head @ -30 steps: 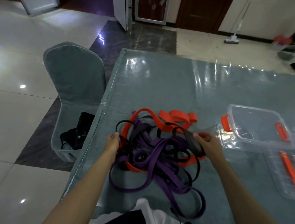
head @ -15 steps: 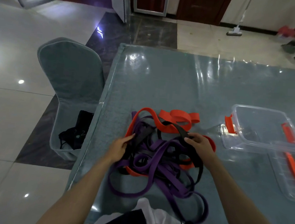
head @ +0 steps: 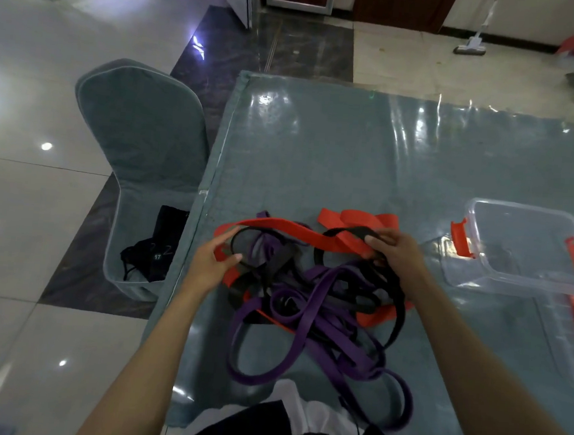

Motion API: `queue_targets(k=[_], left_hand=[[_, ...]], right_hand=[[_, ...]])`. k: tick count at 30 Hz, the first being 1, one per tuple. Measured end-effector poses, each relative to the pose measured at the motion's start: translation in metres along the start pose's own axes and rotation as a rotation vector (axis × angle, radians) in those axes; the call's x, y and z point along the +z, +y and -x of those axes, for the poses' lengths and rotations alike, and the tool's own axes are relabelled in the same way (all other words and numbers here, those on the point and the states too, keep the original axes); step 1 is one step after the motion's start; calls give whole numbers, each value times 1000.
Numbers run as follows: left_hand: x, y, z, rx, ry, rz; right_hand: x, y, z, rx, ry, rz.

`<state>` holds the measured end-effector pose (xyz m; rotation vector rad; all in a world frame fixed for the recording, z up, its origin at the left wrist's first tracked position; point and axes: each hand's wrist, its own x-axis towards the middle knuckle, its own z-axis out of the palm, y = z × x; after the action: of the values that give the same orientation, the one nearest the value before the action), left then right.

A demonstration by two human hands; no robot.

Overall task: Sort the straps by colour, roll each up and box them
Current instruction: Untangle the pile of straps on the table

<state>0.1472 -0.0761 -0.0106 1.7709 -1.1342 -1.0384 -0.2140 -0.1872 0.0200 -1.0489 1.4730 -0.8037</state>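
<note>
Fingers of the right hand (head: 398,251) pinched a black strap (head: 349,232) and the red strap (head: 298,233) at the far side of the tangle; the left hand (head: 211,266), fingers loosely spread, held the red strap's other end; sorting had barely begun, judging by the knotted purple straps (head: 308,322) on the bench (head: 335,152); next, red needed drawing free; the clear box (head: 523,249) waited right.

head view | worn on head | faces forward and down | near the table (head: 352,154)
</note>
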Motion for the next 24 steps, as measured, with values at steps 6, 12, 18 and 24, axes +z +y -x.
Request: queue_targets(k=[6,12,18,24], left_hand=[[-6,6,20,249,181,-311],[-15,14,28,291,104,-349],[-16,-4,33,207,1,-386],[-8,-37,53,-82,-113,-352]], right_hand=[[24,-49,-12,-173,-79,-59],[34,-83,6,-412,-21,-159],[25,-67,18,-412,-108,-179],[5,-6,26,-164,-128,130]])
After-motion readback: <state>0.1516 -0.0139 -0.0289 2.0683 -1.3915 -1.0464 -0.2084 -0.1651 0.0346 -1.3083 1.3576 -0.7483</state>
